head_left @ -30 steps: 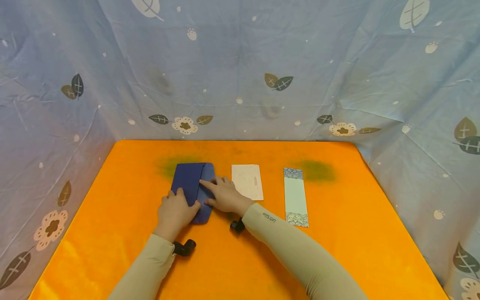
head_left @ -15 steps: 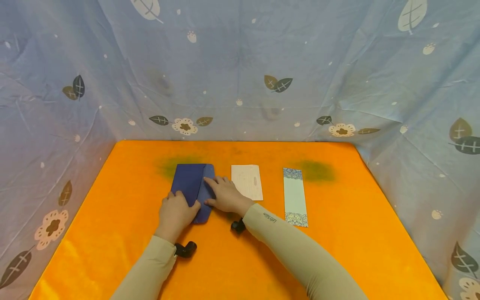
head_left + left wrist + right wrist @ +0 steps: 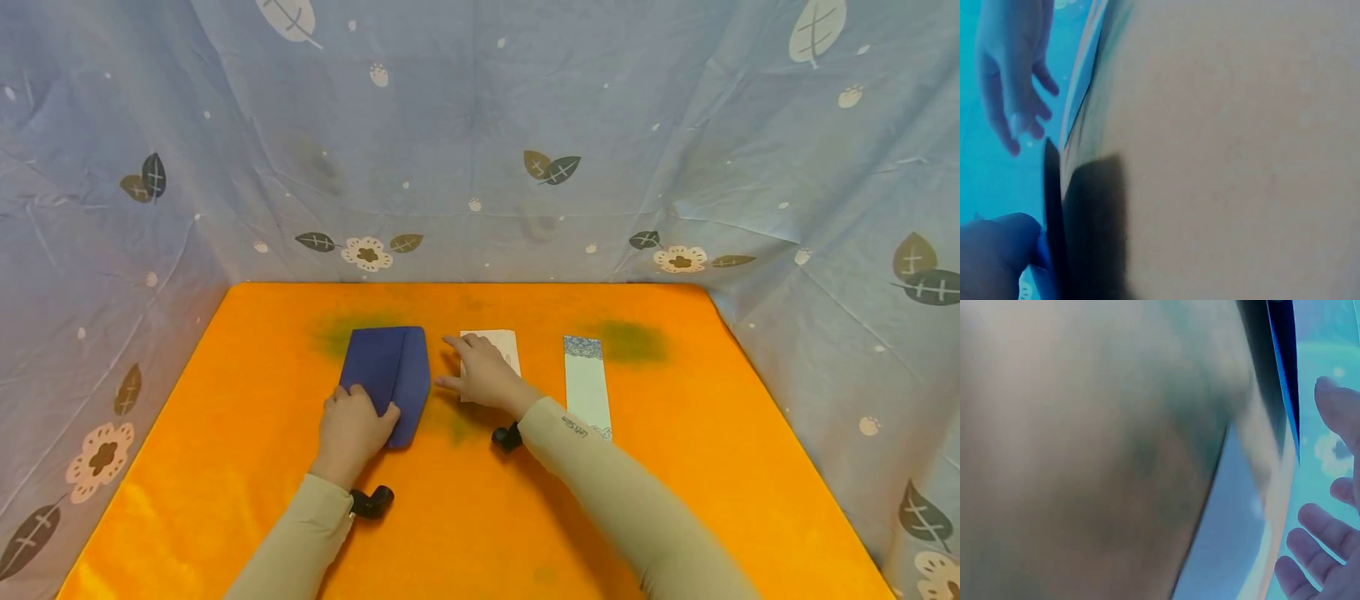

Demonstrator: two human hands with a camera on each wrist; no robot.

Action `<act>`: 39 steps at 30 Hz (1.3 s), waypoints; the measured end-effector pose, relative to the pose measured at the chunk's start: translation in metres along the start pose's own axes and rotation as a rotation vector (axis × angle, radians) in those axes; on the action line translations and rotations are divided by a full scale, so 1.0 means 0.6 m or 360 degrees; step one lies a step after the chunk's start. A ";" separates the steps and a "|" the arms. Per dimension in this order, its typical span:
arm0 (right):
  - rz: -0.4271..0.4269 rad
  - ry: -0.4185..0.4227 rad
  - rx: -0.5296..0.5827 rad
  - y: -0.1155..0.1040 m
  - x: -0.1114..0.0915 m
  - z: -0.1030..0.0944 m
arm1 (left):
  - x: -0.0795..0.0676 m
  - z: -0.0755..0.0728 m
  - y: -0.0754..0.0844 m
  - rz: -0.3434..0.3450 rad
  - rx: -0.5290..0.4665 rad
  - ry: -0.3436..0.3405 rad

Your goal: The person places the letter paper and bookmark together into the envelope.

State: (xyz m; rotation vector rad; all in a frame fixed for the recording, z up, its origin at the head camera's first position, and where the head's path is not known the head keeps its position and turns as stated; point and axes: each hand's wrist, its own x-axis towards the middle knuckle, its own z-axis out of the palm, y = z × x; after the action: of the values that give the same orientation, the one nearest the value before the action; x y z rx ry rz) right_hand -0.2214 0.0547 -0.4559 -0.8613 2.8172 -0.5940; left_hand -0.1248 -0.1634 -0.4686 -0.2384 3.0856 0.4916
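Observation:
In the head view my left hand [image 3: 352, 429] rests on the lower left part of a dark blue envelope [image 3: 378, 354], with its thumb at the line where the lighter flap [image 3: 414, 379] begins. The flap spreads out to the right. The left wrist view shows the thumb [image 3: 997, 253] against the blue paper. My right hand [image 3: 483, 372] hovers right of the flap, fingers spread and holding nothing. Beneath it lies a small white paper sheet [image 3: 504, 339], partly hidden by that hand.
Right of the sheet lies a pale strip of paper [image 3: 588, 387] with lacy patterned ends; the right sleeve overlaps its lower end. All lie on an orange tabletop [image 3: 465, 533]. Blue patterned cloth [image 3: 450, 125] hangs behind and at both sides.
My right hand has lifted off the envelope's flap and moved right, over the white sheet. My left hand has stayed on the envelope.

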 end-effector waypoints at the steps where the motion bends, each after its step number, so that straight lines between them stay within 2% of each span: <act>1: 0.0009 0.0009 -0.0001 0.011 -0.003 -0.005 | 0.000 0.000 0.000 0.0003 0.0015 -0.0017; 4: 0.0077 0.0031 0.0013 0.046 -0.011 -0.018 | 0.000 0.002 -0.001 0.0005 0.0056 -0.0074; 6: 0.0172 0.0043 0.0073 0.071 -0.016 -0.025 | 0.000 0.002 -0.001 -0.0004 0.0081 -0.0101; 11: 0.0414 0.0068 0.0290 0.120 -0.029 -0.032 | -0.002 0.001 -0.004 0.0004 0.0091 -0.0091; 14: 0.0470 0.0060 0.0356 0.134 -0.036 -0.032 | -0.007 -0.001 -0.007 0.0053 0.0118 -0.0090; 21: 0.0514 0.0017 0.0441 0.143 -0.043 -0.030 | -0.022 -0.001 -0.013 0.0148 0.0068 -0.0099; 27: 0.0575 -0.0021 0.0526 0.144 -0.048 -0.025 | -0.028 -0.002 -0.013 0.0128 0.0061 -0.0077; 39: 0.0616 0.0006 0.0478 0.146 -0.039 -0.015 | -0.023 -0.005 -0.013 0.0064 -0.0002 0.0007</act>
State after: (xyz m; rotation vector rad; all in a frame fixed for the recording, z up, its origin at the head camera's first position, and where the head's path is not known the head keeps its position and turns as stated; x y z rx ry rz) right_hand -0.2486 0.1374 -0.4830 -0.2531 2.6884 -0.9155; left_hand -0.1101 -0.1697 -0.4677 -0.1775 3.0999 0.4952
